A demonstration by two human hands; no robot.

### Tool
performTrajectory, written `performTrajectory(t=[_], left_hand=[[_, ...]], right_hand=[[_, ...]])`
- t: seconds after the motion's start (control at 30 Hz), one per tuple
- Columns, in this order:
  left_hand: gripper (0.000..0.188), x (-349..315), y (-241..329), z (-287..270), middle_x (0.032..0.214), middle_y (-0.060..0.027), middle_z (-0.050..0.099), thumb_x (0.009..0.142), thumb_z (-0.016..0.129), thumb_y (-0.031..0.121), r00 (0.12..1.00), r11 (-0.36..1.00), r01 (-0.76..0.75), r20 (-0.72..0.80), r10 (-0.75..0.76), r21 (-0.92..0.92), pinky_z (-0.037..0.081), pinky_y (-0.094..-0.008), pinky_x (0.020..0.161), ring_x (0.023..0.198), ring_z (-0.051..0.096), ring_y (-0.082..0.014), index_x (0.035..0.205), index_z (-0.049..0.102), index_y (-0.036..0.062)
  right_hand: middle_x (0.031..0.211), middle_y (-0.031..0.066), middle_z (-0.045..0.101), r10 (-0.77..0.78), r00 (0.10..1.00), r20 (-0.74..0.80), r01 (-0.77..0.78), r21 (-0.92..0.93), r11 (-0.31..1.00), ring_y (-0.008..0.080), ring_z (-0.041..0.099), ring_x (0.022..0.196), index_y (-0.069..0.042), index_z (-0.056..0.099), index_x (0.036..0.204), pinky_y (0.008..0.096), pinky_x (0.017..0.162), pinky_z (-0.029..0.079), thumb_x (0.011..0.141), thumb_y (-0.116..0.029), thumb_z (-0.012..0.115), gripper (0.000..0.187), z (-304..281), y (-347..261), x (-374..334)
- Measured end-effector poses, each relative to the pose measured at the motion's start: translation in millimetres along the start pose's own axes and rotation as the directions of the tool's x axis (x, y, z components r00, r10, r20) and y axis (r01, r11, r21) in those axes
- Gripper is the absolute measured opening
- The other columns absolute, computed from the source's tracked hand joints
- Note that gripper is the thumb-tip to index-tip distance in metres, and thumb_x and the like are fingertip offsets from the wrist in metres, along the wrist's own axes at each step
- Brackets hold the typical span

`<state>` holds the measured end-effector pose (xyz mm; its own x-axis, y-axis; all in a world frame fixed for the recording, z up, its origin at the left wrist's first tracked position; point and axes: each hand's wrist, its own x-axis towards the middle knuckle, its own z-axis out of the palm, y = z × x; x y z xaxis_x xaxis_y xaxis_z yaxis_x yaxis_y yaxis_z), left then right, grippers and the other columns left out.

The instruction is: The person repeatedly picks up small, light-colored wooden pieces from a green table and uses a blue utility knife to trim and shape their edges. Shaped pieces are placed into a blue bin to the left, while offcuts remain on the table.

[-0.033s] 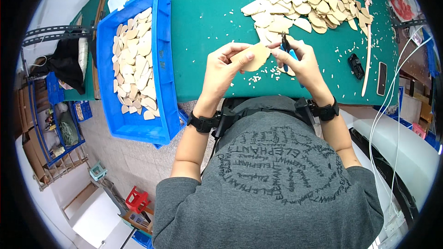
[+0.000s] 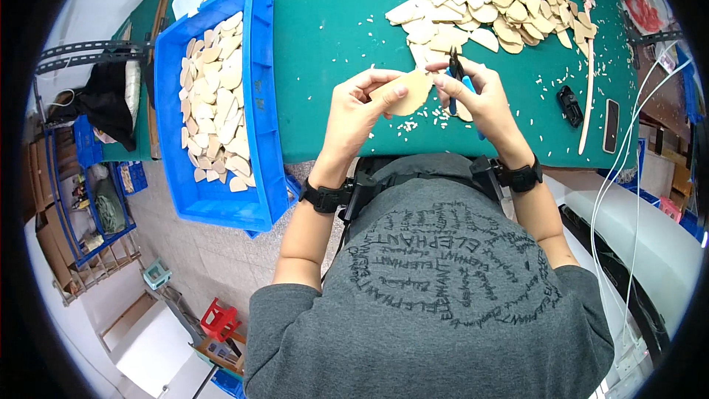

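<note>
My left hand [image 2: 360, 109] is closed on a flat beige piece [image 2: 414, 93] with a rounded edge, its thumb lying on the face. Opposite it, my right hand [image 2: 476, 96] holds pliers [image 2: 456, 68] with dark jaws and blue handles. The jaws point away from me, apart from the beige piece. My right fingertips are close to the piece's right edge; whether they touch it I cannot tell. Beyond my hands lies a heap of similar flat pieces [image 2: 484, 4] on the green tabletop [image 2: 325, 44]. Small pale scraps [image 2: 408, 126] are scattered below my hands.
On the left, a blue crate [image 2: 260, 96] holds many beige pieces [image 2: 218, 96]. To the right lie a small black object [image 2: 569, 106], a phone [image 2: 611, 125] and a long pale stick [image 2: 588, 96] with a fluffy end. White cables [image 2: 628, 148] hang at the right.
The pliers have tilted slightly in my right hand, and the beige piece has shifted a little in my left. Everything else stays in place.
</note>
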<state>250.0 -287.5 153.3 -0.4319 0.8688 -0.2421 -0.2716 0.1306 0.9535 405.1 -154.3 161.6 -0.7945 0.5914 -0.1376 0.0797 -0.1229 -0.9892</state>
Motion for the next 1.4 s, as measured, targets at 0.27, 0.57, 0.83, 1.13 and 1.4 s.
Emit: performTrajectory(t=[0.27, 0.57, 0.83, 1.13, 1.4], left_hand=[[0.024, -5, 2, -8, 0.085, -0.0021, 0.067, 0.086, 0.069, 0.017, 0.997, 0.994, 0.068, 0.031, -0.066, -0.080, 0.044, -0.0198, 0.058, 0.072, 0.059, -0.0055, 0.104, 0.066, 0.0011], [0.040, -6, 10, -150, 0.104, -0.0091, 0.061, 0.095, 0.056, 0.029, 0.704, 0.808, -0.460, -0.706, 0.079, -0.368, 0.052, -0.0275, 0.072, 0.089, 0.058, -0.0150, 0.123, 0.052, 0.0015], [0.058, 78, -128, -6, 0.108, -0.0180, 0.060, 0.077, 0.069, 0.051, 0.985, 0.427, 0.110, -0.155, 0.072, 0.897, 0.047, -0.0405, 0.087, 0.101, 0.057, -0.0302, 0.109, 0.065, 0.0032], [0.022, 66, -97, 15, 0.089, -0.0029, 0.066, 0.081, 0.073, 0.012, 0.960, 0.966, 0.259, 0.119, -0.255, -0.021, 0.049, -0.0211, 0.072, 0.080, 0.062, -0.0101, 0.095, 0.058, 0.0060], [0.032, 35, -29, 6, 0.088, -0.0019, 0.062, 0.079, 0.074, 0.009, 0.996, 0.993, -0.013, -0.089, 0.003, -0.118, 0.041, -0.0193, 0.056, 0.066, 0.052, -0.0051, 0.107, 0.058, 0.0038]], right_hand=[[0.069, 0.0020, 0.058, 0.026, 0.995, -0.093, -0.023, 0.039, 0.999, 0.0080, 0.053, 0.063, -0.001, 0.061, 0.087, 0.0226, 0.061, 0.043, 0.088, -0.015, 0.064, 0.015, 0, 2, 15], [0.075, 0.0050, 0.063, 0.186, 0.979, -0.088, -0.206, -0.388, 0.898, 0.0095, 0.055, 0.069, 0.000, 0.065, 0.087, 0.0255, 0.065, 0.044, 0.079, -0.019, 0.069, 0.021, -19, 34, -18], [0.077, 0.0050, 0.064, 0.167, 0.978, -0.126, -0.207, -0.476, 0.855, 0.0113, 0.056, 0.071, -0.003, 0.067, 0.089, 0.0266, 0.067, 0.045, 0.077, -0.020, 0.069, 0.020, -30, 39, -40], [0.075, 0.0048, 0.064, 0.143, 0.971, -0.192, -0.214, -0.429, 0.878, 0.0107, 0.056, 0.069, -0.003, 0.066, 0.085, 0.0268, 0.066, 0.045, 0.079, -0.023, 0.067, 0.021, -41, 47, -37], [0.073, 0.0003, 0.061, 0.147, 0.984, -0.097, -0.165, -0.224, 0.960, 0.0055, 0.053, 0.066, -0.002, 0.063, 0.087, 0.0231, 0.060, 0.043, 0.082, -0.017, 0.066, 0.017, -19, 30, -16]])
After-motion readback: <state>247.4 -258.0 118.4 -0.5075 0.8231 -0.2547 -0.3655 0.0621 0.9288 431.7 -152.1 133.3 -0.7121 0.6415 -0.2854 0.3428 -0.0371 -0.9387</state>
